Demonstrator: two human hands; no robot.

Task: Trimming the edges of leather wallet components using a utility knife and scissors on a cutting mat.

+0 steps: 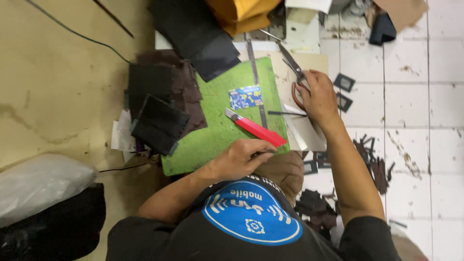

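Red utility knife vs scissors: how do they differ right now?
The red utility knife lies on the green cutting mat; the scissors lie off it on pale card. The knife's handle end is under the left hand; the right hand covers the scissors' reddish handles. Knife is red-bodied; scissors show dark metal blades. Both point diagonally up-left.

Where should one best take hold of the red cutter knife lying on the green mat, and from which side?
Grip the red cutter knife by the middle of its red handle, from above, fingers on its two long sides. Its blade points to the upper left, so come from the rear end beside the left hand.
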